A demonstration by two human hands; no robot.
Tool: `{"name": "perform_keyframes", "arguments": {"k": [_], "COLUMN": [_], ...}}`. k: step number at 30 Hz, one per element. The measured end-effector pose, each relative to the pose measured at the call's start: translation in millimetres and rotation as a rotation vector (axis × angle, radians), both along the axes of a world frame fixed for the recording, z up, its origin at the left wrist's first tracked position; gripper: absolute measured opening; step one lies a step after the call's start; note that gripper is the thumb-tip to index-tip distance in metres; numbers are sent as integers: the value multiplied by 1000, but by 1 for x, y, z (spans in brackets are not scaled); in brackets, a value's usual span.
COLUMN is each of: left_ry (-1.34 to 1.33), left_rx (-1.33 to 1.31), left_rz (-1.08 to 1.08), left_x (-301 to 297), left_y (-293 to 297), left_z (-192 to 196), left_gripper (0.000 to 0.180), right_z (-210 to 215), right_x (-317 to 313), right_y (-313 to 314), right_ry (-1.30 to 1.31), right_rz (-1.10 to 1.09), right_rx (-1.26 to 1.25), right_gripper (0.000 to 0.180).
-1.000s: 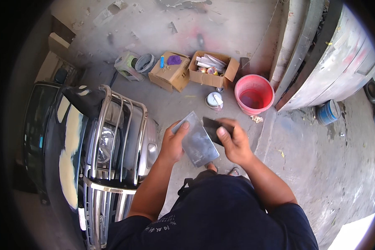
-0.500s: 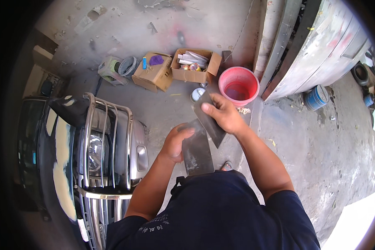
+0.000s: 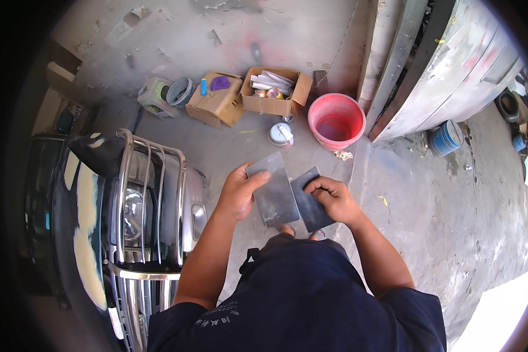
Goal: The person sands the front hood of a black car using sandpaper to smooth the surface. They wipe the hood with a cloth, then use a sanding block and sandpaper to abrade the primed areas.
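Seen from above, looking down past a dark blue shirt (image 3: 311, 293) at two bare hands held out over a stained concrete floor (image 3: 452, 193).

Left hand (image 3: 239, 192) clamped on a flat grey metal plate (image 3: 274, 190): thumb lying across the plate's top left corner, fingers hidden underneath. Plate roughly rectangular, long axis running away from the body and leaning slightly left at the far end, face turned up, near end just above the shirt.

Right hand (image 3: 333, 198) closed on a darker, smaller flat blade (image 3: 310, 199), fingers curled over its upper right edge. Blade lying immediately right of the plate, left edge meeting or slightly overlapping the plate's right edge; impossible to tell which piece sits on top. Blade's long axis nearly parallel to the plate's, tilted the same way.

Both pieces at chest height, between the two hands, equally near to each; plate to the left, blade to the right, the shared edge about midway between the hands.

Further out on the floor: a small round tin (image 3: 280, 134) straight ahead of the plate, a pink bucket (image 3: 336, 121) to its right, two open cardboard boxes (image 3: 274, 92) beyond. On the left, the front of a dark vehicle with a chrome bar guard (image 3: 152, 199) and pale filler patches on the bodywork.
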State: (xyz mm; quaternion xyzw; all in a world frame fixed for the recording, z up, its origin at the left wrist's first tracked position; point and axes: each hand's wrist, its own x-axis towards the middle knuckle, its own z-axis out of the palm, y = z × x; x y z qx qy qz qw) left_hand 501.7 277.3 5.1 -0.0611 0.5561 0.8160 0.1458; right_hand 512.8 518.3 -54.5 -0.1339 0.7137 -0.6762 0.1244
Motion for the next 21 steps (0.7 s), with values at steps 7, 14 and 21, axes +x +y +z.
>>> {"name": "perform_keyframes", "arguments": {"k": [7,14,21], "left_ry": [87,133,118], "left_rx": [-205,-521,-370], "left_rz": [10,-327,-278], "left_x": [4,6,9], "left_y": [21,10,6], "left_z": [-11,-4,-5], "left_gripper": [19,21,24], "right_z": [11,14,26], "right_x": [3,-20,-27], "right_y": [-21,-9,4], "right_ry": [-53,-196,127], "right_rz": [109,-44,-234], "right_rx": [47,-127,134], "right_gripper": [22,24,37]}}
